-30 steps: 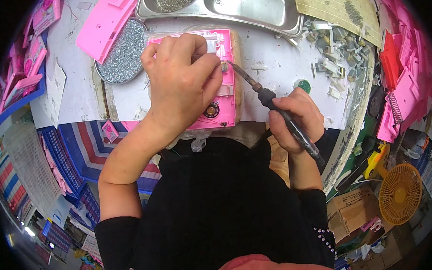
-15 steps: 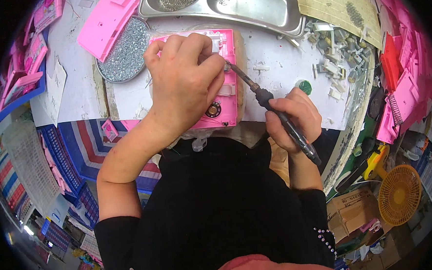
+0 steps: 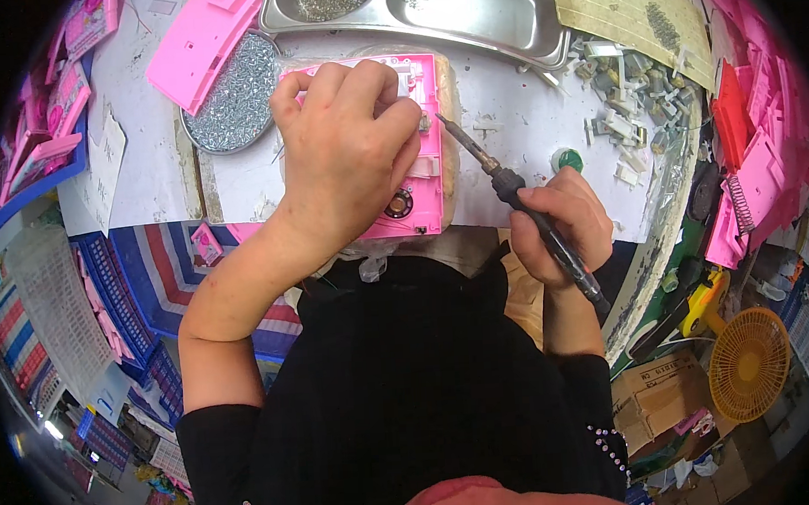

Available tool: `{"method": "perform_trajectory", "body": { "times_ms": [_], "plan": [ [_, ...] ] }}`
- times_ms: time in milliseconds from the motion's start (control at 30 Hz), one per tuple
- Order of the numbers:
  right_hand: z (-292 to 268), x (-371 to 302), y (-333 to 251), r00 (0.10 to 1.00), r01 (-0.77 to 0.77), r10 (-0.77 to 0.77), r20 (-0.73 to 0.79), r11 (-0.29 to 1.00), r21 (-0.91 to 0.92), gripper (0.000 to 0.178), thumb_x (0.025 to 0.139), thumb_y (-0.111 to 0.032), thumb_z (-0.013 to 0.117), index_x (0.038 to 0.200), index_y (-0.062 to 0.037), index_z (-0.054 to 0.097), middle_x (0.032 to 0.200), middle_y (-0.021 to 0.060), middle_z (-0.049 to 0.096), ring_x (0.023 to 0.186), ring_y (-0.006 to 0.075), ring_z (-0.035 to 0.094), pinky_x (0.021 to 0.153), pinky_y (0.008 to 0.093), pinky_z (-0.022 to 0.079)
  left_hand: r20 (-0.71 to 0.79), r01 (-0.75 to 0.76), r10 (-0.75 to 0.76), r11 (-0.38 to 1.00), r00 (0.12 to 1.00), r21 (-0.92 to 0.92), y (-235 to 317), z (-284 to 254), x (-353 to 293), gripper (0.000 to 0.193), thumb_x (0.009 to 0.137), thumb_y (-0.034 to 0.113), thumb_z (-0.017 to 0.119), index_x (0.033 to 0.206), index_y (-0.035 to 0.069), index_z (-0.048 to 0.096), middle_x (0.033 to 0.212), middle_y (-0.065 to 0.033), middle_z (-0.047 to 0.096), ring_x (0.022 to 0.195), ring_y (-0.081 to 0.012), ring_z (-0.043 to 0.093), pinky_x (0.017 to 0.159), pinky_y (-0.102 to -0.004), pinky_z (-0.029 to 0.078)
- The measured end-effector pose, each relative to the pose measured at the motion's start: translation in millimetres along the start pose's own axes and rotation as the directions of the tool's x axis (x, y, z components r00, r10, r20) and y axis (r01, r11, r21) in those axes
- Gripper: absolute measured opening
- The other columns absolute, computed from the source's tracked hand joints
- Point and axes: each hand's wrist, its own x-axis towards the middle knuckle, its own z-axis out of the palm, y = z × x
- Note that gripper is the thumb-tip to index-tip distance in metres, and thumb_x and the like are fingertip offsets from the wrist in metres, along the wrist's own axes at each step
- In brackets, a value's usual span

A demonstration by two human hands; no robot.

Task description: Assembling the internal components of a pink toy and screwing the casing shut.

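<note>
A pink plastic casing lies on a pale padded block, its inside facing up. In its near part sits a small round speaker. My left hand is over the casing with its fingers bent and drawn together; whatever they pinch is hidden beneath them. My right hand grips a soldering iron by its black handle. The iron's tip is just off the casing's right edge, close to a small metal part, and apart from it.
Beyond the casing stands a steel tray with small metal parts. A round dish of screws is at the left under a pink panel. Loose white parts and a green round object lie at the right, near pink shells.
The soldering iron has drawn back to the right, its tip leaving the metal part at the casing's edge. My right hand moved slightly right with it. My left hand has stayed in place.
</note>
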Motion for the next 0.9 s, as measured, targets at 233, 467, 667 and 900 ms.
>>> {"method": "perform_trajectory", "body": {
  "times_ms": [233,467,667,900],
  "plan": [
    [-10.9,-4.4,-3.7,1.0,-0.024,0.024,-0.019,0.999,-0.022,0.021,0.076,-0.001,0.077,0.096,0.0002,0.07,0.062,0.0057,0.055,0.052,0.02,0.049,0.05,0.0316,0.035,-0.058,0.017,-0.026,0.987,0.998,-0.157,-17.6,-17.2,-10.1,0.035,0.078,0.021,0.084,0.108,0.012,0.07,0.106,-0.0027,0.064,0.102,-0.025,0.06,0.09,-0.0449,0.043],
    [-12.8,-0.5,-1.1,0.999,-0.026,0.026,-0.047,1.0,0.0,0.027,0.076,0.004,0.076,0.101,0.003,0.067,0.065,0.0081,0.057,0.054,0.0197,0.047,0.052,0.0312,0.035,0.237,0.203,-0.204,0.979,0.95,0.032,-37.1,-42.6,-49.2,0.015,0.09,0.013,0.074,0.103,0.008,0.069,0.084,-0.0101,0.064,0.074,-0.03,0.067,0.063,-0.0394,0.052],
    [1.1,13.8,-11.5,0.987,-0.135,0.146,-0.062,0.979,0.153,0.028,0.082,0.001,0.075,0.109,0.0045,0.068,0.078,0.0093,0.065,0.06,0.0153,0.053,0.056,0.0289,0.041,-0.228,0.0,-0.065,0.962,0.971,-0.273,-51.2,-36.6,-20.7,0.012,0.086,0.007,0.076,0.097,0.006,0.072,0.09,-0.0064,0.068,0.072,-0.0258,0.069,0.061,-0.0338,0.054],
    [51.2,49.0,-25.1,0.879,-0.474,0.46,0.121,0.825,0.307,0.039,0.09,0.001,0.074,0.128,0.0005,0.065,0.097,0.0086,0.074,0.085,0.0107,0.069,0.075,0.0239,0.055,0.234,0.395,-0.505,0.24,0.831,-0.887,-27.4,-8.9,-24.3,0.009,0.094,0.004,0.074,0.099,-0.003,0.071,0.076,-0.004,0.071,0.066,-0.0037,0.065,0.058,-0.0195,0.052]
  ]
}}
